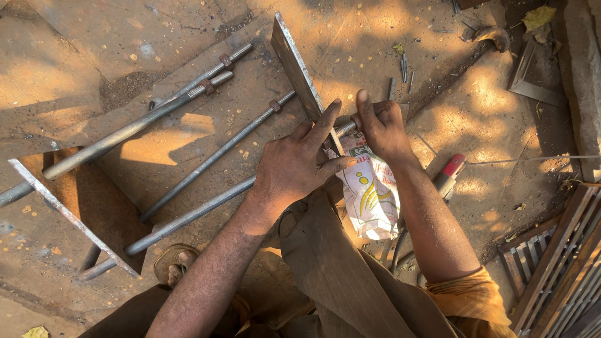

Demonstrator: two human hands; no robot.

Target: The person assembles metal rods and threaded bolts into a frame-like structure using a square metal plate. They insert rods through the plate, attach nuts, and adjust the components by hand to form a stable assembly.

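A rough concrete floor (94, 37) fills the view, dusty and cracked, dappled with warm sunlight and leaf shadow. Dry yellow leaves (539, 16) lie at the upper right corner, beside a stone edge (585, 75). A stack of metal grilles (557, 269) leans in at the lower right. Small scraps of metal (404, 66) are scattered about.

A crumpled white plastic bag (369, 194) with green and yellow printing is lying on the concrete ground, beneath the person's wrists.
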